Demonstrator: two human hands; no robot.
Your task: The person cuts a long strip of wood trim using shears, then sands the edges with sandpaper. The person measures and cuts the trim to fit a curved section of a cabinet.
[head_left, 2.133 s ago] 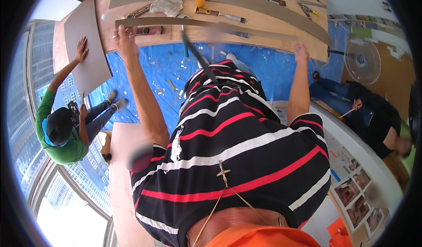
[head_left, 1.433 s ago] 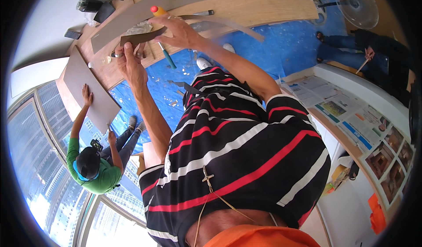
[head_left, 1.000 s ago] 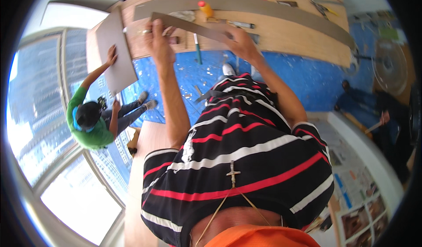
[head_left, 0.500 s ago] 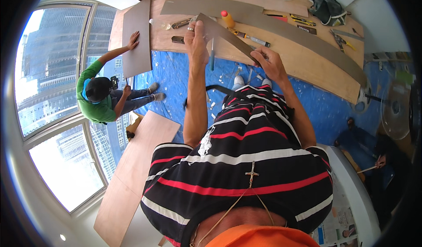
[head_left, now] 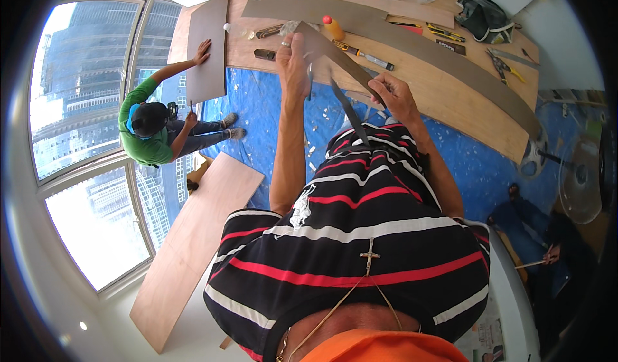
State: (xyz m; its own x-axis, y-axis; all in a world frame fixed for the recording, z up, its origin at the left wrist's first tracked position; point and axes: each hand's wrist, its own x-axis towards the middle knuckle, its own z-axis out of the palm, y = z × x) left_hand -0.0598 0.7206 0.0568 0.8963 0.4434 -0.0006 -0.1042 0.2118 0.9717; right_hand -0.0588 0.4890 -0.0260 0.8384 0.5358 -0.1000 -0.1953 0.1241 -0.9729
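Note:
My left hand [head_left: 293, 66] grips the upper end of a narrow grey-brown strip [head_left: 338, 56], thumb on top, fingers partly hidden. My right hand [head_left: 393, 95] pinches its lower end. The strip slants down to the right, above the wooden worktable [head_left: 476, 127]. Just beyond it lie a yellow-handled chisel [head_left: 376, 62], an orange bottle with a red cap [head_left: 333, 29] and a dark tool [head_left: 264, 54] at the left. A dark strap or strip [head_left: 349, 111] hangs below, in front of my striped shirt.
A co-worker in green [head_left: 138, 143] at the left presses a board [head_left: 206, 40]. Another person [head_left: 553, 252] is at the lower right, holding a stick. A long curved strip [head_left: 450, 59], pliers [head_left: 515, 72] and a bag [head_left: 483, 17] lie on the table. A plywood panel [head_left: 187, 246] leans lower left.
From spread apart, my hands came closer on the strip, then my right hand shifted down and right, tilting it. The view swung about; in the last half second little has moved.

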